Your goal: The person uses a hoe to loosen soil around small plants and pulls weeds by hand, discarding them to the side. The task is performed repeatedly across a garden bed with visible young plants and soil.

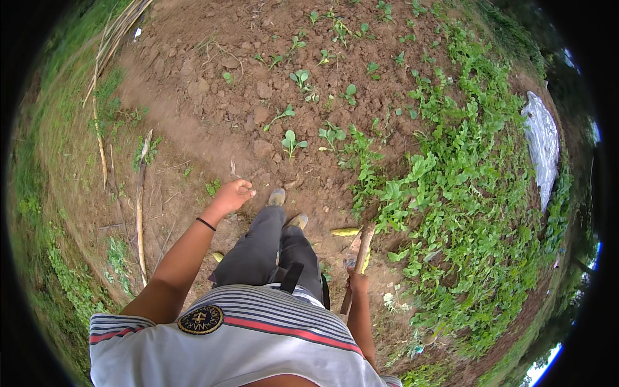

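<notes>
My left hand [234, 195], with a black band on its wrist, is raised over the bare soil left of my shoes. Its fingers curl in towards the thumb, and whether anything is between them cannot be told. Low at my right side, my right hand [358, 282] is closed around a wooden handle [365, 246], whose upper part points away from me. The handle's lower end is partly hidden by my hand and shirt. Beyond my shoes [277, 197], small leafy seedlings [291, 143] grow in the brown, cloddy soil.
Dense leafy plants [449, 217] cover the right side, with a silvery plastic sheet [540, 145] beyond. A dry stalk [140, 208] lies at the left, and a bundle of long sticks [113, 41] at the upper left. A yellow-green pod or fruit [345, 232] lies near the handle.
</notes>
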A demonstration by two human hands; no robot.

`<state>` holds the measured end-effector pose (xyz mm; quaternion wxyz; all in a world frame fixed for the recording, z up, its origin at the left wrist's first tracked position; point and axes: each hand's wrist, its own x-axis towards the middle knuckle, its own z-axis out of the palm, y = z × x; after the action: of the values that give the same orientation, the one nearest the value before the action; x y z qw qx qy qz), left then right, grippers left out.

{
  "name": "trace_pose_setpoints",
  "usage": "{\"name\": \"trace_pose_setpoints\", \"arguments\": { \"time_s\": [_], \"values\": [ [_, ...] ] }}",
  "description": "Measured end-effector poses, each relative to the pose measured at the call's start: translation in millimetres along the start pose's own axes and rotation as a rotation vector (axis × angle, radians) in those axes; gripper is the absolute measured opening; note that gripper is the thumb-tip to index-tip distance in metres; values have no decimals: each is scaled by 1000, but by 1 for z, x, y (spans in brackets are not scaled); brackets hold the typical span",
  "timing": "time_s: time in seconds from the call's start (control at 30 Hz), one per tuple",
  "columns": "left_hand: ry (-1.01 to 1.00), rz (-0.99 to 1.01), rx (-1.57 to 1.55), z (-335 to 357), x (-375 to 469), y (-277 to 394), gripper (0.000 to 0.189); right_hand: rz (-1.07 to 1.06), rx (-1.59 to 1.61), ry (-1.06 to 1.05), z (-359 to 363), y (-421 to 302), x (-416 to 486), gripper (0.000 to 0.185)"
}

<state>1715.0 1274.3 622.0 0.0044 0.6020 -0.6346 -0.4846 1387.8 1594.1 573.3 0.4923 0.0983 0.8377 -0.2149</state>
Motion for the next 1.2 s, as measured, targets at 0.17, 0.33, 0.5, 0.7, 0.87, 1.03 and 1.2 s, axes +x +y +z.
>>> {"name": "trace_pose_setpoints", "arguments": {
  "time_s": [0.17, 0.33, 0.5, 0.7, 0.87, 1.03, 1.2],
  "values": [
    [-184, -121, -344, 24, 64, 22, 26, -86, 20, 14, 20, -17, 44, 40],
    [-330, -183, -362, 103, 211, 3, 22, -123, -89, 54, 79, -36, 157, 54],
    [-381, -107, -315, 253, 414, -45, 21, -335, -443, 154, 147, -4, 393, 56],
    [-295, -146, -319, 397, 567, -96, 32, -523, -779, 210, 200, 9, 513, 59],
    [-124, -175, -446, 445, 631, -102, 32, -490, -633, 129, 181, 25, 506, 60],
    [-166, 173, -541, 446, 623, -106, 24, -376, -385, 185, 185, 45, 500, 54],
    [-1, 491, -593, 305, 533, -94, 25, -596, 222, -153, 175, -35, 429, 55]
  ]
}}
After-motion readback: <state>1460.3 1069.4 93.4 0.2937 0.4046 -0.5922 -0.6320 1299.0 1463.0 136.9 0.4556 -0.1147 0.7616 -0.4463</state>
